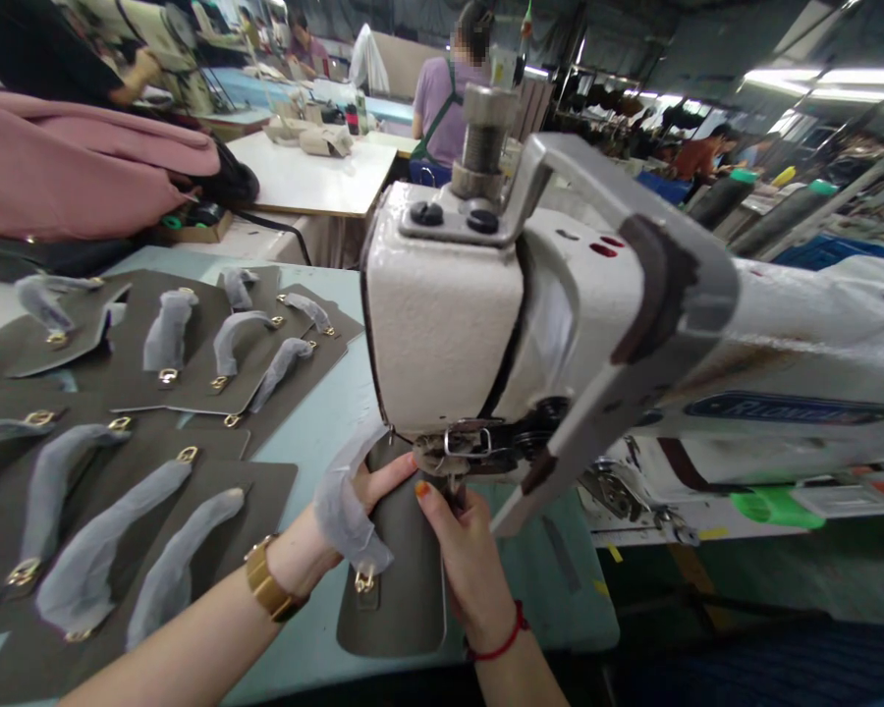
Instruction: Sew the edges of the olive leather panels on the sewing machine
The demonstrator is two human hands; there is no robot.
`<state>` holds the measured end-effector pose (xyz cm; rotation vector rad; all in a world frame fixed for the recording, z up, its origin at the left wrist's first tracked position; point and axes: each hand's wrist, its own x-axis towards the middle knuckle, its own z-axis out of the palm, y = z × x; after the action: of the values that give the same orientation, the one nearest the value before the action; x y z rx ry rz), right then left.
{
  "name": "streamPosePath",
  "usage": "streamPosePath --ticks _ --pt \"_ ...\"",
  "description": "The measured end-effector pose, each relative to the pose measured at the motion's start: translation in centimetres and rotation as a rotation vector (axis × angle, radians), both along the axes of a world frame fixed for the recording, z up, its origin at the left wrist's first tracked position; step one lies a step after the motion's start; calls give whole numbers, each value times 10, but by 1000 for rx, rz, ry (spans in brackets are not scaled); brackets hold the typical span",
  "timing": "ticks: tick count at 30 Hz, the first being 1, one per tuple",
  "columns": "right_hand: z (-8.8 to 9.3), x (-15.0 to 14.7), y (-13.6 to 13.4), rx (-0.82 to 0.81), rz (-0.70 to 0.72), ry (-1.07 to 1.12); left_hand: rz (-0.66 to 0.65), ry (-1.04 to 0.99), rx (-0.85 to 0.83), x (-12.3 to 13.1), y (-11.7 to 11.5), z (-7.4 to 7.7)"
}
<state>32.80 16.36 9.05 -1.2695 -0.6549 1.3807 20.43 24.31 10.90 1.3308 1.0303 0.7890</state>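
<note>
A dark grey-brown bag panel point(407, 617) lies under the head of a white sewing machine point(442, 324). Its handle point(339, 506), wrapped in pale translucent film, arches over my left hand point(383, 481). Gold hardware point(365, 582) joins the handle to the panel near the front. One finger of my left hand stretches flat on the panel toward the presser foot; its other fingers are mostly hidden. My right hand point(468, 550) pinches the panel's right edge close to the needle area, thumb on top and fingers curled at the side. The needle itself is hard to make out.
Several similar panels point(265, 501) with film-wrapped handles overlap on the light blue table point(324, 412) at left. A grey metal bar point(604, 393) angles down beside the machine head. Pink material point(81, 167) and a white table point(309, 177) stand behind. Other people work farther back.
</note>
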Motion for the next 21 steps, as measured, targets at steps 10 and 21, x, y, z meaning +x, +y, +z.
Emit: streamPosePath --ticks 10,21 --pt "4 -4 8 83 -10 -12 -24 -62 -161 0 9 11" --pt "-3 11 9 -23 -103 -360 -259 -277 -624 -23 18 -1"
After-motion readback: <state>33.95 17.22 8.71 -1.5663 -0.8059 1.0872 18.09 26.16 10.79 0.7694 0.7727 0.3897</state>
